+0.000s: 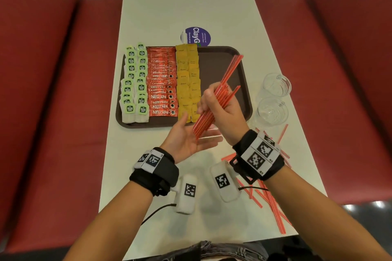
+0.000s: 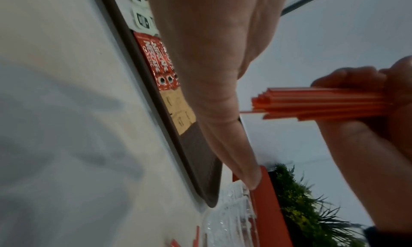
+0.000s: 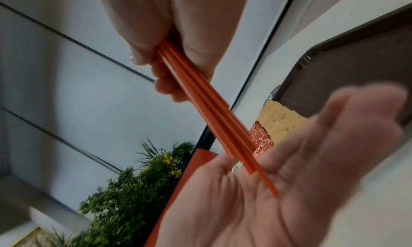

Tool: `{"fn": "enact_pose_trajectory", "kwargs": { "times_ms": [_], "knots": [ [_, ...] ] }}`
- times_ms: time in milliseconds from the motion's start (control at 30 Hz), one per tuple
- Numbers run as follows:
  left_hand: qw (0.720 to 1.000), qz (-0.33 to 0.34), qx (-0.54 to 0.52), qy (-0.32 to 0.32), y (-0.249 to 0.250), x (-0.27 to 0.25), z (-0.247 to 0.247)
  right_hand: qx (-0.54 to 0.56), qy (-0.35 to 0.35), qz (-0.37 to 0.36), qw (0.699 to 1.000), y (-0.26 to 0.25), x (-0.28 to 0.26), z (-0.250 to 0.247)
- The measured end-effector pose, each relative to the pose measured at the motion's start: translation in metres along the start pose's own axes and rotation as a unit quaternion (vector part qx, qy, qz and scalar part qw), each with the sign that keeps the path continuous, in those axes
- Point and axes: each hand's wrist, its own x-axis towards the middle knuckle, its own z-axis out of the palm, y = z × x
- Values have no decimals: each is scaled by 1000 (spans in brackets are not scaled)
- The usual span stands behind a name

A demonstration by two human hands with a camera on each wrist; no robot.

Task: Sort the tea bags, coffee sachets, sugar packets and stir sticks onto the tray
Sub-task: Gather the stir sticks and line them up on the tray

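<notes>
A brown tray holds columns of green-tagged tea bags, red coffee sachets and yellow sugar packets; its right part is bare. My right hand grips a bundle of red stir sticks above the tray's front right, tilted up and away. In the right wrist view the stir sticks run from my fingers down to the palm of my left hand. My left hand lies open, palm up, with the sticks' lower ends against it. The bundle shows in the left wrist view too.
More loose stir sticks lie on the white table at the front right. Two clear glass cups stand right of the tray. A purple round sticker sits behind the tray. Red bench seats flank the table.
</notes>
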Motion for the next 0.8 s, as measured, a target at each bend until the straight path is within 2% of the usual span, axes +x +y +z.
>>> {"fn": "enact_pose_trajectory", "kwargs": {
  "times_ms": [100,167,267,433,600,800],
  "knots": [
    [999,13,-6,-30,1,-2,5,-36,-17,9,999,4,-2,7],
    [998,11,-38,-56,2,-5,3,-15,-10,13,1000,6,-3,7],
    [994,14,-85,-63,3,-10,0,21,-15,29,999,3,-3,9],
    [994,29,-74,-72,4,-17,-3,-62,-72,78,992,8,-8,25],
    [989,30,-104,-97,1,-21,-16,-51,-67,60,995,6,-12,33],
    [984,68,-118,-115,2,-32,-17,-68,-51,80,993,17,-13,49]
  ]
}}
